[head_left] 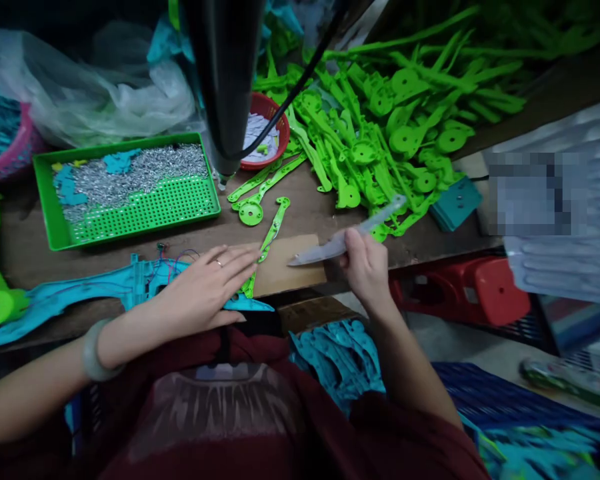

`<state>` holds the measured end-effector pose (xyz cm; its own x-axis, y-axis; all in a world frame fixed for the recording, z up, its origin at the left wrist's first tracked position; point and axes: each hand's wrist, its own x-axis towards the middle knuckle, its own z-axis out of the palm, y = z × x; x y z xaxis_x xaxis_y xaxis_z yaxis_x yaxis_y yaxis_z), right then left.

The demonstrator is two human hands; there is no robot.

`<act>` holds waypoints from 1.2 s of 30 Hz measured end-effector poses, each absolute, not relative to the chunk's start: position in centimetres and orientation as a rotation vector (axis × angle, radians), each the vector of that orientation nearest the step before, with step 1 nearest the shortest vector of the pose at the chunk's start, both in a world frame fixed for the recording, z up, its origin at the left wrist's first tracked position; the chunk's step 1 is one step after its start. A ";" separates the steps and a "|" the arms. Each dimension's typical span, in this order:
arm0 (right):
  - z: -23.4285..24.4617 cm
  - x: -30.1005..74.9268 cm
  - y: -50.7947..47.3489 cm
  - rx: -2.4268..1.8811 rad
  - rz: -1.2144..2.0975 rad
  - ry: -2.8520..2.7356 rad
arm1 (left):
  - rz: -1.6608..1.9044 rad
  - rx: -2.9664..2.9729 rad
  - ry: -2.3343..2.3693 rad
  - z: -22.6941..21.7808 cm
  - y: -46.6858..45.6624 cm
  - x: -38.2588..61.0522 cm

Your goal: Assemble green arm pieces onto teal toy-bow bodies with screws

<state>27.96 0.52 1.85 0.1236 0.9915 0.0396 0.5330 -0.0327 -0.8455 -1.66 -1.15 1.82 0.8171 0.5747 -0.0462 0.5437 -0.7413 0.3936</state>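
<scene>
My left hand lies flat with fingers stretched out on a long cyan plastic part at the bench's near edge. Its fingertips touch a thin green plastic arm that lies across a brown cardboard pad. My right hand is closed around a pale, translucent, blade-shaped piece, motion-blurred, held just above the pad's right end. A jade bangle sits on my left wrist.
A green perforated tray of small metal screws stands at the left. A big heap of green plastic arms fills the back right, with a red bowl behind a hanging black power tool. Cyan parts lie in my lap. Red stool at right.
</scene>
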 end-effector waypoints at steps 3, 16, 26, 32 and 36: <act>1.9 25.9 -1.3 -1.582 1.310 -1.098 | 0.167 2.564 0.860 0.2 -2.2 -2.2; -1.3 21.8 0.7 -1.514 1.792 -0.909 | 0.311 2.472 0.863 -1.5 -2.2 -2.6; -1.4 20.4 -0.1 -1.652 1.517 -1.150 | 0.357 2.393 0.846 -1.2 -2.2 -2.4; -1.5 19.7 0.3 -1.772 1.386 -1.253 | 0.249 2.480 0.833 -1.3 -2.4 -2.4; -0.8 20.1 1.6 -1.931 1.167 -1.641 | 0.186 2.545 0.841 -1.5 -2.5 -2.5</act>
<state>20.08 1.62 -0.84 -0.0098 0.9335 -0.3586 0.6450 -0.2681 -0.7156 -2.49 -2.50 -1.51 0.8047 0.5936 -0.0132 0.5327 -0.7120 0.4575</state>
